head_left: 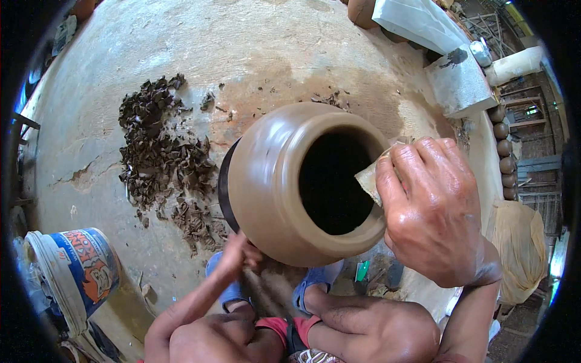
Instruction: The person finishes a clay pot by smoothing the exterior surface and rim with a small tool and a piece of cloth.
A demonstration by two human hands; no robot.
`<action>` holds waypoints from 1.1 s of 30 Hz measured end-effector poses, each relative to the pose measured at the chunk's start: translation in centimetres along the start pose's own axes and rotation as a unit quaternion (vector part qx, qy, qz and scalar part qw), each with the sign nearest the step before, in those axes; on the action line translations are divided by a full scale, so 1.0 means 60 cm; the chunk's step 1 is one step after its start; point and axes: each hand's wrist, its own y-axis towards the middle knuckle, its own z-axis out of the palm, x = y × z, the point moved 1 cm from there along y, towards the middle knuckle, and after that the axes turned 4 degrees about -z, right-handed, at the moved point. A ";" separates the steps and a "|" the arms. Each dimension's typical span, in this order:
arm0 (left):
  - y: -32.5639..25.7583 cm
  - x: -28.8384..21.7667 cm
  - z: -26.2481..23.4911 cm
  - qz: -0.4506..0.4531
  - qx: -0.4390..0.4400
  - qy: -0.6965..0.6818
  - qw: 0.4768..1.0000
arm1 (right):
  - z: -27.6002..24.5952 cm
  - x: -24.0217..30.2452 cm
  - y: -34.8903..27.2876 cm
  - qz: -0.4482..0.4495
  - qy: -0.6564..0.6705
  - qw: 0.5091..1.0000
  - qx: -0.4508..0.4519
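A round brown wet clay pot (pixel 272 181) with a wide dark mouth stands on a dark wheel disc (pixel 225 184). My right hand (pixel 433 209) rests at the pot's right rim, pinching a small pale wet cloth (pixel 370 178) against the lip. My left hand (pixel 239 254) reaches up from below, fingertips touching the pot's lower left wall; it holds nothing that I can see. My knees and sandalled feet (pixel 318 278) sit under the pot.
A heap of dark clay shavings (pixel 160 157) lies on the floor to the left. A white and blue bucket (pixel 75 272) stands at lower left. A grey block (pixel 460 81), a white bag (pixel 417 21) and a row of small pots (pixel 505 151) are at the right.
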 end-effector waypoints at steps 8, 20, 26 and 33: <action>-0.037 0.002 0.086 0.029 -0.005 0.009 1.000 | -0.006 -0.011 -0.005 0.018 -0.030 0.997 -0.074; -0.022 0.031 0.053 -0.003 0.071 0.015 0.997 | -0.017 -0.001 0.009 0.010 -0.016 0.999 -0.048; -0.048 -0.002 0.005 -0.055 0.007 0.034 0.998 | -0.011 -0.005 -0.007 0.018 0.031 0.998 -0.044; 0.045 -0.112 -0.044 0.172 -0.063 -0.091 0.979 | 0.018 -0.050 -0.029 0.074 0.138 0.972 -0.177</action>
